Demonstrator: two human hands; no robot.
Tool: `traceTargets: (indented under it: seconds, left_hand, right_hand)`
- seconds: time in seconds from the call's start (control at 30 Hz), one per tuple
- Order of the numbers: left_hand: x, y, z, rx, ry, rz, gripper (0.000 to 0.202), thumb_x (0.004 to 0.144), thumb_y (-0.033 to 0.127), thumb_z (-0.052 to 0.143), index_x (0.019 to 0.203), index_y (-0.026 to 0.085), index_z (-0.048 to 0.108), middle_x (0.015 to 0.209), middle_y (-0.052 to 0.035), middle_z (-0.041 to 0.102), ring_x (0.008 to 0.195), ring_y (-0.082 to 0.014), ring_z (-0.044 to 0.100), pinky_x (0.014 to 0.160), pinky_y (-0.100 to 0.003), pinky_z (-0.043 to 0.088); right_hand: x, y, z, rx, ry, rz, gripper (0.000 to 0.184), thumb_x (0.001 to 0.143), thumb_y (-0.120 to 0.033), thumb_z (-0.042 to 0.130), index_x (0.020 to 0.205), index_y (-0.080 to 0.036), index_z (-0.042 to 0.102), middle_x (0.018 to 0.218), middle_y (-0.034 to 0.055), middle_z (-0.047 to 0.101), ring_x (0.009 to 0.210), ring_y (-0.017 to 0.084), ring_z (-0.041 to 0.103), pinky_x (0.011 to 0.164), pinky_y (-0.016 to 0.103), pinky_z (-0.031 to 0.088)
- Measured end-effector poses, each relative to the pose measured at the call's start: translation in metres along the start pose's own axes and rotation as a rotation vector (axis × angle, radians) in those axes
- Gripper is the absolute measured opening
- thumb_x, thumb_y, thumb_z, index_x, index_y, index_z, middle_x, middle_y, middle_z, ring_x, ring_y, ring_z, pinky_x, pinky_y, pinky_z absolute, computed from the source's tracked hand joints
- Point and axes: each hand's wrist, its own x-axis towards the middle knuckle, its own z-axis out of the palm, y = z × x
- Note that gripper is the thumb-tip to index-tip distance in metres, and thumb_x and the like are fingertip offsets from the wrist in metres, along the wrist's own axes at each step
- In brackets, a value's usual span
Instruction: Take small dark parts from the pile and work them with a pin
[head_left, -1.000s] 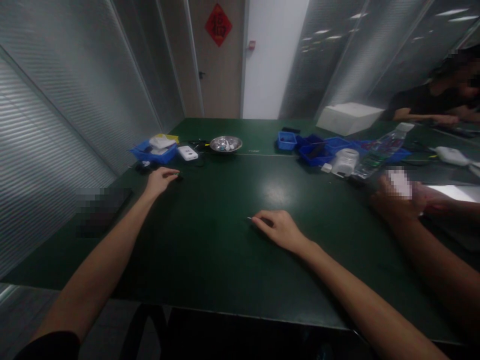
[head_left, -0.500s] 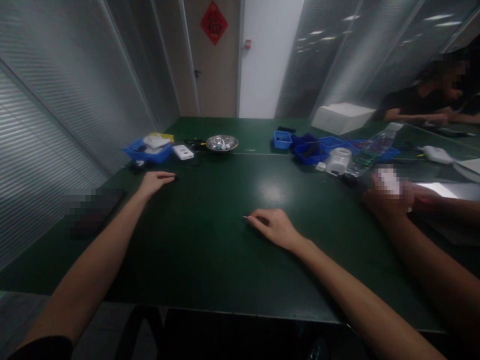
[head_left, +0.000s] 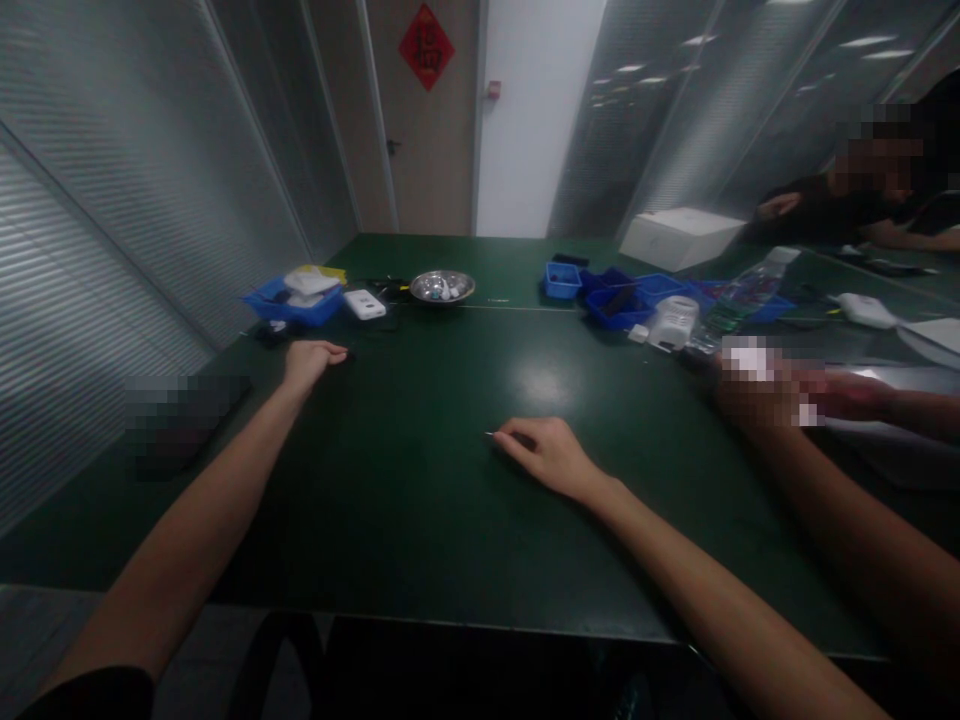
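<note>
At the left of the green table (head_left: 420,500), my left hand (head_left: 307,364) is closed in a pinch on a small black object (head_left: 350,356), too small and dark to name. My right hand (head_left: 546,448) rests on the tabletop near the middle. Its thumb and forefinger are pressed together on a thin, pale, pointed piece (head_left: 489,434), whose tip sticks out to the left; the rest is hidden in the fingers. A metal bowl (head_left: 442,288) with small white items inside stands beyond both hands.
Blue trays (head_left: 300,305) and a white device (head_left: 364,304) lie at the back left. More blue bins (head_left: 562,281), a plastic bottle (head_left: 750,292) and a white box (head_left: 681,238) stand at the back right. A co-worker's hands (head_left: 765,385) reach in from the right.
My left hand has turned slightly, its fingers more curled around the small black object. My right hand stays put. The co-worker's hands at the right have shifted a little to the left.
</note>
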Motion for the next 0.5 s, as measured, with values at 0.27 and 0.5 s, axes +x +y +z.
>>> traceTargets:
  seconds: [0.27, 0.5]
  left_hand:
    - [0.003, 0.005, 0.007, 0.024, 0.017, 0.03, 0.012, 0.061, 0.012, 0.073, 0.069, 0.018, 0.079, 0.078, -0.0061, 0.077, 0.089, -0.028, 0.071, 0.082, -0.034, 0.055]
    - [-0.005, 0.008, 0.003, 0.243, 0.01, 0.045, 0.017, 0.07, 0.021, 0.073, 0.084, 0.02, 0.082, 0.088, -0.0059, 0.078, 0.09, -0.0272, 0.071, 0.08, -0.033, 0.053]
  right_hand:
    - [0.0, 0.001, 0.001, -0.017, 0.004, 0.01, 0.033, 0.105, -0.045, 0.05, 0.103, -0.023, 0.074, 0.084, -0.0012, 0.074, 0.066, 0.012, 0.064, 0.064, 0.026, 0.044]
    - [-0.001, 0.0, -0.001, -0.009, -0.001, 0.007, 0.034, 0.106, -0.045, 0.048, 0.104, -0.023, 0.074, 0.084, -0.0006, 0.074, 0.067, 0.012, 0.064, 0.064, 0.026, 0.044]
